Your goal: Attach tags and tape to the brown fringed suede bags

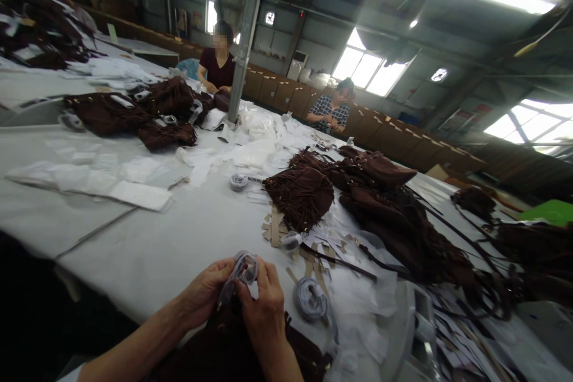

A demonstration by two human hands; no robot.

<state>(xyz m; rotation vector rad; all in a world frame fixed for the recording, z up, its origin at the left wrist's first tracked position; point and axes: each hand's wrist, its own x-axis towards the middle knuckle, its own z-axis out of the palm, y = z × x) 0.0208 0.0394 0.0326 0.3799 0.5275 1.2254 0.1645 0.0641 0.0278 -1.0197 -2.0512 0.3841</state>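
My left hand (205,291) and my right hand (263,304) meet at the near edge of the table, both pinched on a small grey wrapped piece (244,268) held between them. Just under my hands lies a dark brown suede bag (224,349), partly hidden by my forearms. A grey roll of wrapping (310,300) lies on the table right of my right hand.
A long white table (147,250) carries brown fringed bags (301,194), a heap of more bags (394,215), cardboard strips (274,225), white paper sheets (138,194) and another grey roll (239,181). Two people sit at the far side (218,65) (333,108). A steel post (245,42) rises mid-table.
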